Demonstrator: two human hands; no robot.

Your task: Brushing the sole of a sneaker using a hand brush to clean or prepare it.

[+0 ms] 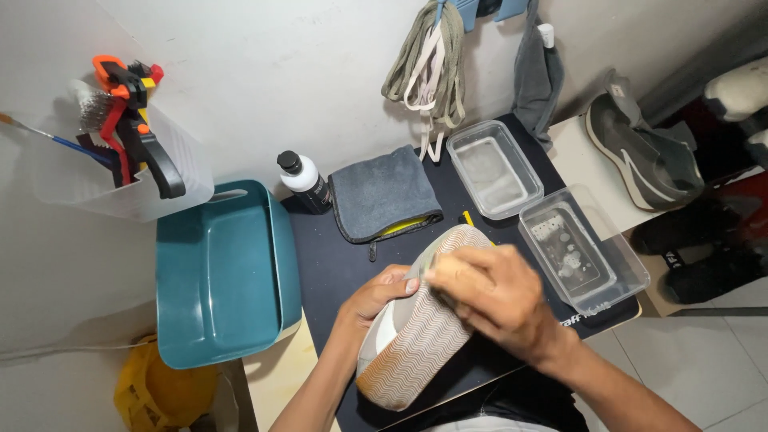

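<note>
In the lower middle of the frame a shoe [416, 336] lies sole-up over a dark mat [336, 264] that covers the bench [276, 376]. Its pale, wavy-ridged sole faces the camera, toe toward the centre of the frame and heel toward the bottom edge.

The left hand [374, 298] comes in from the bottom and cups the shoe's left side, its fingers [392, 280] curled round the edge of the upper, so they are closed on the shoe. The right hand [488, 298] lies across the top of the sole near the toe, fingers [448, 268] bent down and pressed together against the ridges. It may be pinching something small there, but the view is too poor to tell; what shows is a narrow, closed grip touching the sole.

Just above the shoe lies a folded grey cloth [382, 192] with a yellow edge, and left of it stands a white bottle [304, 182] with a black cap. A teal tub [220, 272] sits at the left of the mat. Two clear plastic containers [494, 168] lie at the upper right and right of the mat, the nearer one [580, 256] just beside the right hand, holding water with suds. A second grey shoe [640, 152] rests at the far right, and laces [424, 72] hang on the wall at the top.
</note>
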